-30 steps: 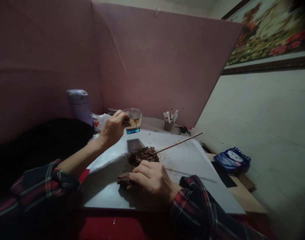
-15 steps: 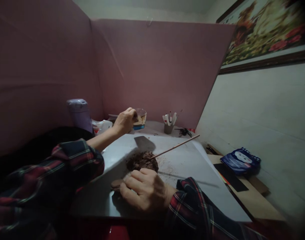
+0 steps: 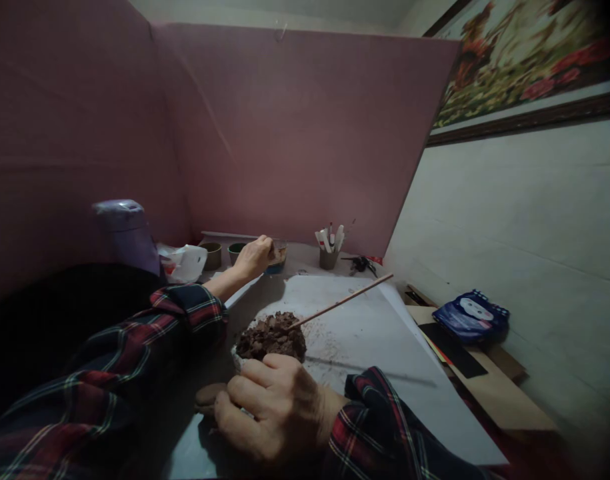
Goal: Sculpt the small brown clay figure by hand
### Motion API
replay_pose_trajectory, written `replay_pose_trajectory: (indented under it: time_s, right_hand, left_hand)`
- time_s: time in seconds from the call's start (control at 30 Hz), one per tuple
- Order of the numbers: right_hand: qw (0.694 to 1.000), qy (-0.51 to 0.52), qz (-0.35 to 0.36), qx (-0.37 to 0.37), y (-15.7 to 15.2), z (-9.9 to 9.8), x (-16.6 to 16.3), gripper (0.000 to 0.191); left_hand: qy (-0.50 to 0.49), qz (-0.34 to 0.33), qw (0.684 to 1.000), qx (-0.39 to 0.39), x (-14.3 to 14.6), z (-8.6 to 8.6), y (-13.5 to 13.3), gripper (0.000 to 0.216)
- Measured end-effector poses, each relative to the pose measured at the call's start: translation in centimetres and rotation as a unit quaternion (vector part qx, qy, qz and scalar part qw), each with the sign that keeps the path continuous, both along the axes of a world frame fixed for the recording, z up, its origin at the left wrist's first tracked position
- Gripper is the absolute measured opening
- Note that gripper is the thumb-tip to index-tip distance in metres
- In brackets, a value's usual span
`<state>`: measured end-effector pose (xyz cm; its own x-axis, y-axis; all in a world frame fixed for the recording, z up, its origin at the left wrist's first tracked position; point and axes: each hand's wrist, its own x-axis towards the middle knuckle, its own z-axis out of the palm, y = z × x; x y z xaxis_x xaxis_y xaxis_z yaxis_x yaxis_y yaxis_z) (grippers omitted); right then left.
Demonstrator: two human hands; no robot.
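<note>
My left hand [image 3: 255, 258] reaches over the far side of the table, fingers closed on the rim of a clear glass cup [image 3: 279, 257] with a blue base. Close to me, my right hand [image 3: 272, 407] is curled over a smooth brown rounded piece [image 3: 208, 398] that sticks out to the left; its grip is partly hidden. Just beyond the right hand stands a whitish bowl [image 3: 236, 360] heaped with dark brown crumbly clay-like material [image 3: 271, 337]. A thin wooden stick [image 3: 352, 295] leans out of the heap to the right.
White paper [image 3: 369, 333] with brown crumbs covers the table. Behind are a pen cup [image 3: 328, 258], small black items [image 3: 362, 265], two small pots [image 3: 212, 256], a white plastic bag [image 3: 185, 262] and a purple flask [image 3: 127, 233]. A blue packet [image 3: 472, 317] lies on cardboard at right.
My left hand has lowered the glass cup toward the back of the table. The view has shifted, showing the small pots and the bowl's rim. The right hand keeps its hold.
</note>
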<state>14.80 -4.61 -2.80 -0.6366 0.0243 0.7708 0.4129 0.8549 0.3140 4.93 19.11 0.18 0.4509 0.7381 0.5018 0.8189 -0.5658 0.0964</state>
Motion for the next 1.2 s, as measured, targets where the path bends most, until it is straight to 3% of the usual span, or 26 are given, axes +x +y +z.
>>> replay_pose_trajectory:
  time_s: [0.1,0.23,0.33,0.4,0.57,0.63,0.7,0.77,0.9,0.97,1.03,1.2]
  right_hand:
    - [1.000,-0.001,0.000,-0.010,0.2,-0.2,0.1,0.015]
    - [1.000,0.001,-0.012,-0.027,0.6,-0.5,0.3,0.013]
    - [0.998,0.043,-0.001,-0.052,0.8,-0.6,0.5,0.015]
    - [0.992,0.091,0.014,-0.082,0.8,-0.7,0.6,0.014]
    - [0.964,0.204,0.003,-0.173,0.2,-0.2,1.1,0.011]
    - [0.946,0.240,-0.037,-0.213,0.1,-0.1,1.4,0.012]
    - [0.929,0.264,-0.078,-0.248,0.1,-0.2,1.6,0.012]
    - [0.918,0.278,-0.105,-0.261,0.3,-0.5,1.6,0.009]
    - [0.914,0.278,-0.118,-0.271,0.6,-0.8,1.6,0.007]
    - [0.911,0.280,-0.114,-0.279,0.6,-0.8,1.6,0.006]
    - [0.909,0.288,-0.111,-0.281,0.6,-0.8,1.7,0.006]
    - [0.899,0.325,-0.123,-0.266,0.6,-0.9,2.1,0.007]
  left_hand:
    - [-0.010,-0.011,1.000,-0.018,-0.4,-0.1,-0.4,0.033]
    - [-0.048,-0.037,0.998,-0.014,-1.4,1.6,-1.4,0.029]
    - [-0.105,-0.057,0.993,-0.008,-2.4,3.0,-3.4,0.043]
    - [-0.151,-0.071,0.986,-0.019,-3.3,3.3,-5.7,0.034]
    - [-0.238,-0.129,0.958,-0.098,-5.7,1.8,-13.4,0.033]
    - [-0.324,-0.168,0.920,-0.145,-6.4,0.8,-16.2,0.031]
    - [-0.337,-0.199,0.910,-0.139,-6.8,-0.3,-18.0,0.032]
    - [-0.318,-0.231,0.914,-0.097,-6.9,-1.3,-19.0,0.031]
    - [-0.251,-0.270,0.924,-0.103,-6.6,-2.4,-19.3,0.031]
    - [-0.215,-0.268,0.934,-0.095,-6.2,-2.2,-19.2,0.049]
    - [-0.171,-0.261,0.947,-0.079,-5.7,-1.5,-19.3,0.051]
    - [-0.014,-0.211,0.977,-0.031,-4.3,0.0,-19.5,0.024]
